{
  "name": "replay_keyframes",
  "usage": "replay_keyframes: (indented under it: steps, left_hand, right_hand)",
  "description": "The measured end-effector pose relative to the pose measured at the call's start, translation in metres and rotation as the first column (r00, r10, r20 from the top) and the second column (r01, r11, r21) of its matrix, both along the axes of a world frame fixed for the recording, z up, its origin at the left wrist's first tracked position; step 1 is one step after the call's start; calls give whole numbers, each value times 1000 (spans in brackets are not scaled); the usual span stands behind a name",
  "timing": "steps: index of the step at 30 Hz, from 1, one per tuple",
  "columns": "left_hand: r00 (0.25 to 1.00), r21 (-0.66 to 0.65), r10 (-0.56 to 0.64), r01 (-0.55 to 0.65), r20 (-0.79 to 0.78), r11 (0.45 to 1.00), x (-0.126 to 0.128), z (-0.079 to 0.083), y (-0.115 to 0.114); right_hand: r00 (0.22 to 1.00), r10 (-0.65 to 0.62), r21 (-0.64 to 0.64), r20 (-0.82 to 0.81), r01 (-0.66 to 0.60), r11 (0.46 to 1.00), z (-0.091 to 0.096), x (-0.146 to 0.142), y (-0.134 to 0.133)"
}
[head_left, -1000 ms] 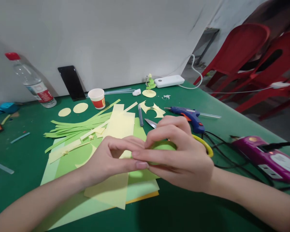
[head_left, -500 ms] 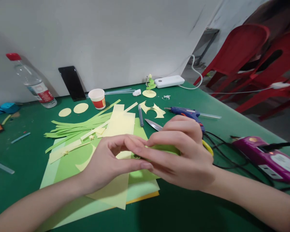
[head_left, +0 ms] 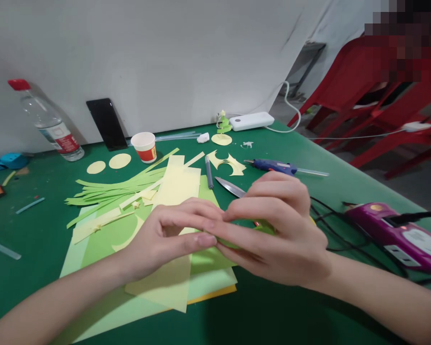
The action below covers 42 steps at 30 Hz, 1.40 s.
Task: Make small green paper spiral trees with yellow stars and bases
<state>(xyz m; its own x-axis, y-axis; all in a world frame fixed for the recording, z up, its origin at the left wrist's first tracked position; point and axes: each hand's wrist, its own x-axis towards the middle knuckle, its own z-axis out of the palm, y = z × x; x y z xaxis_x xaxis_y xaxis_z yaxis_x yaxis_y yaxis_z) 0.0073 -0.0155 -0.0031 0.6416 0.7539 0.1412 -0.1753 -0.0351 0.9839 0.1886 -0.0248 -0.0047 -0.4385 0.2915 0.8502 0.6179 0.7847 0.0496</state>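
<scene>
Pinching green paper point(head_left: 266, 230) in nearly closed left fingers point(head_left: 188, 219) and curled right fingers point(head_left: 249, 237), kinda tucked inside the right ones mostly.

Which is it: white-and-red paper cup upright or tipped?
Upright: the white-and-red paper cup stands on its narrower end on the green table, open rim facing up.

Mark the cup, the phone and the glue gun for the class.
Cup point(head_left: 146, 154), head view: red band on its side.
Phone point(head_left: 107, 124), head view: middle of black front.
Glue gun point(head_left: 276, 166), head view: blue body.
</scene>
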Motion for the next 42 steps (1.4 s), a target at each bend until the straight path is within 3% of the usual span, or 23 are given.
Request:
replay_keyframes:
  steps: [3, 6, 11, 16, 21, 24, 29, 36, 42]
  left_hand:
    - [997, 16, 65, -65, -44, 998, 1, -1, -2]
    - [979, 36, 164, -161, -118, 986, 3, -3, -3]
    - [937, 76, 261, -249, -234, 965, 4, -10, 2]
    - [967, 26, 200, -199, -159, 980, 0, -24, 4]
    - [987, -100, 107, -119, -116, 988, -8, -41, 1]
    - [989, -187, 108, -124, -98, 975, -9, -50, 0]
    - [977, -209, 179, -200, -112, 957, -7, -60, -3]
    - [967, -184, 227, -246, -118, 952, -5, -70, -6]
    - [968, -175, 192, -219, -160, 960, -4, -68, -3]
  right_hand:
    - [999, 45, 95, -8, -44, 995, -1, -2, 0]
    - [1000, 7, 103, 22, -10, 995, -3, -5, 1]
    - [1000, 7, 20, -10, -7, 1000, -12, -9, 7]
    - [965, 131, -108, -227, -158, 981, -31, -13, 12]
    - [933, 213, -164, -290, -267, 950, -52, -17, 11]
    - [932, 206, -194, -299, -271, 943, -64, -19, 12]
    - [950, 218, -171, -225, -258, 951, -78, -19, 13]
    - [959, 214, -102, -187, -235, 967, -85, -21, 12]
    - [973, 168, -76, -160, -182, 980, -85, -20, 11]
